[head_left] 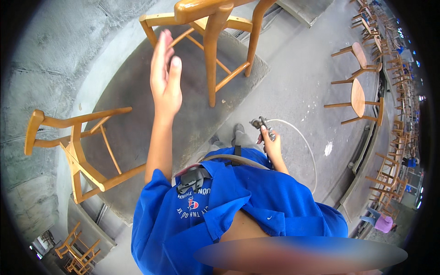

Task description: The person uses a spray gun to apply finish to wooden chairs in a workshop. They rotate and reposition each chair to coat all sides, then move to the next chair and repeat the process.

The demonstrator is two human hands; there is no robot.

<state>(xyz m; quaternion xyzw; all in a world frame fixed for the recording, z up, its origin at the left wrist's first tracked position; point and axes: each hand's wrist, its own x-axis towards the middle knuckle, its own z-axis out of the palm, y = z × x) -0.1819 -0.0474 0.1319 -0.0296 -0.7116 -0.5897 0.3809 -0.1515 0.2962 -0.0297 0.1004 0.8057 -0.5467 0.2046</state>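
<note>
Risking, in all likelihood, a knock or smudge on the near chair frame [211,59], given such closeness to the open left hand [166,87]. Also risking a slip of a chair leg over the rim of the grey slab [137,98], standing as near the edge as it appears, after too firm a push. Inviting a snag as well from the pale hose [316,170], curving in a loose loop at the right side: catching underfoot, for instance, and so jerking the spray gun [262,123] askew. Probably courting a stray burst, too, through squeezing the gun carelessly.

Gripping the spray gun in the right hand [270,140], with fingers wrapping around its body, in front of the waist and well apart from both frames. Holding the left hand empty and flat, fingers extending upward, beside the near frame's left rails; possibly touching one, but overlapping too much in this view for telling contact from a gap. Facing the near frame ahead of both hands, closer to the left. Having a second chair frame [78,121] on the slab too, left of the left forearm [161,142].
</note>
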